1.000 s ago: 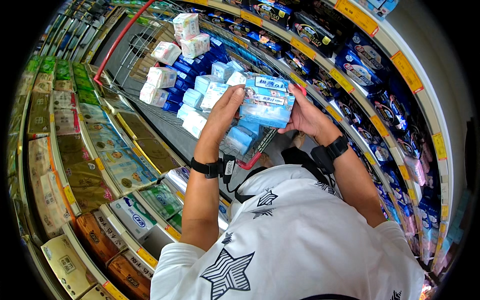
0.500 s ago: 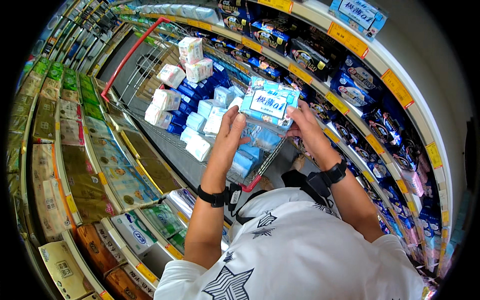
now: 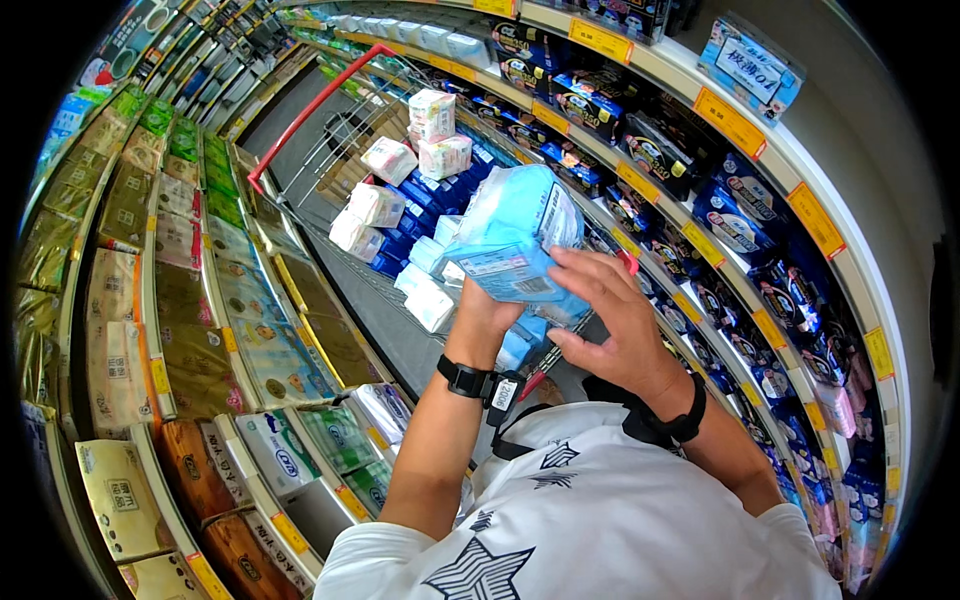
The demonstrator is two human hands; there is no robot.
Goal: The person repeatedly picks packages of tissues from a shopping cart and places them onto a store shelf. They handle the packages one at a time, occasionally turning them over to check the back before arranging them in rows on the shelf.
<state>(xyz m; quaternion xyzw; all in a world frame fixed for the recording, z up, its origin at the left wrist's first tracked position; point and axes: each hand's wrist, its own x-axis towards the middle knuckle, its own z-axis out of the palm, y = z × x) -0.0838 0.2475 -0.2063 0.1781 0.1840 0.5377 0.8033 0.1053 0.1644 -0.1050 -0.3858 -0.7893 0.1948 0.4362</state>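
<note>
Grasping blue pack (image 3: 513,228) from beneath: left grip (image 3: 489,308); right grip (image 3: 622,325) spread at pack's right edge, contact unclear.

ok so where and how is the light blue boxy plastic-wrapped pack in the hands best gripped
Probably its right side, coming from the right: the light blue, boxy, plastic-wrapped pack is tilted, and the left hand, partly hidden, is at its lower left. Its block shape offers a broad side to clasp, and the right hand, thumb and fingers apart, is right there.
</note>
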